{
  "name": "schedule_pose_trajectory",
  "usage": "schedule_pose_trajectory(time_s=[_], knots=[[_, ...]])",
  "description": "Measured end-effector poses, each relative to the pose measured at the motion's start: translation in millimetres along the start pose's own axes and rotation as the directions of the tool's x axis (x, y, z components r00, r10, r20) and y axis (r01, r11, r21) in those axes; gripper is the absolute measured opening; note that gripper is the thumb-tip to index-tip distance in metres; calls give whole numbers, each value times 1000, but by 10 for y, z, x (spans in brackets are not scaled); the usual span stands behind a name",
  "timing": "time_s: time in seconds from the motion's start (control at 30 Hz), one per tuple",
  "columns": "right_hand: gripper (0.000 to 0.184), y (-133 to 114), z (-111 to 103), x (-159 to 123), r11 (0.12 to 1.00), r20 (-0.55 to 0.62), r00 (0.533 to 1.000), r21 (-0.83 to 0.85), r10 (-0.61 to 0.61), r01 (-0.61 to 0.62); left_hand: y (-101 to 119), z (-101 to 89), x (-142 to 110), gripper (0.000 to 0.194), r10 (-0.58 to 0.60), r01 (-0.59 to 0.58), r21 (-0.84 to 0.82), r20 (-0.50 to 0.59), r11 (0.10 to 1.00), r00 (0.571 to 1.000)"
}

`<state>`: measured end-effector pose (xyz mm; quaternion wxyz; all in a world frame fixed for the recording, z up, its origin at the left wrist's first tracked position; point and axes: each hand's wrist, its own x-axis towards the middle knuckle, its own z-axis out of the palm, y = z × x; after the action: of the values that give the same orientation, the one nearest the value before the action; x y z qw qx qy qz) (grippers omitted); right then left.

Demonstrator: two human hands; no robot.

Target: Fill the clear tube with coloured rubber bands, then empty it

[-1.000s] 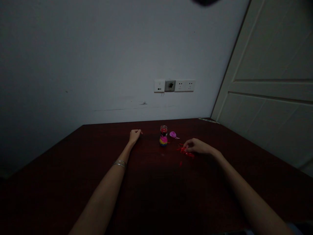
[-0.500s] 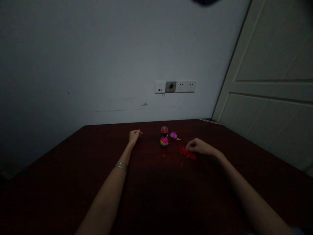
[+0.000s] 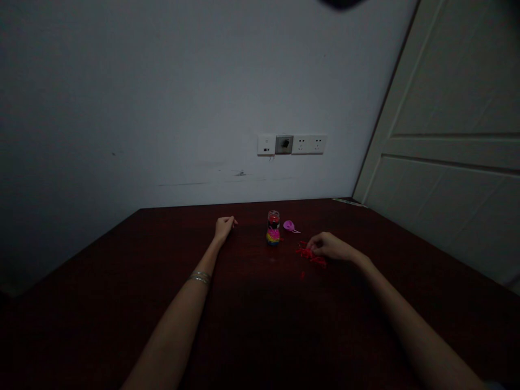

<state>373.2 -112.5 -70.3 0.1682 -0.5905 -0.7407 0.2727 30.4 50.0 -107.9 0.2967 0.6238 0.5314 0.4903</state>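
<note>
My right hand [image 3: 330, 247] is over a loose pile of thin red bands [image 3: 317, 261], its fingertips pinched together at the pile's far left side. What sits between the fingers is too small to make out. To the left of the pile stands a small clear jar [image 3: 273, 230], upright and uncapped, with blue, yellow, pink and red contents in layers. A pink lid [image 3: 288, 225] with a thin loop lies just right of the jar. My left hand [image 3: 224, 227] rests on the table left of the jar, fingers curled in, apart from everything else.
A single red band [image 3: 303, 275] lies in front of the pile. The dark red-brown table [image 3: 252, 314] reaches back to a pale wall [image 3: 182, 97] with sockets [image 3: 309, 144]. On the right rises a white panelled door [image 3: 442, 162].
My right hand has shifted slightly left and down at the red bands. My left hand, the jar and the lid stay in place.
</note>
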Motion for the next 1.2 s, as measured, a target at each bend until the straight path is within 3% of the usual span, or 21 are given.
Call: schedule_pose_trajectory(time_s=[0.27,0.43,0.63,0.87,1.2], knots=[[24,-97,-91,-65,988,-35,998,140,-56,60,1,-7,-10,32,18,-18,-4,19,1000,1000],[31,-337,-279,-111,980,-126,991,182,-54,76,-23,6,-5,32,21,-21,11,40,1000,999],[27,-750,-564,83,971,-193,960,88,-202,222,-89,26,35,32,41,-43,26,51,999,998],[23,-1228,-662,544,945,-76,942,-30,-328,327,-88,22,33,33,46,-49,41,58,998,997],[25,-1381,-613,752,894,72,955,-335,-289,296,-36,25,-2,32,56,-60,70,59,996,997]])
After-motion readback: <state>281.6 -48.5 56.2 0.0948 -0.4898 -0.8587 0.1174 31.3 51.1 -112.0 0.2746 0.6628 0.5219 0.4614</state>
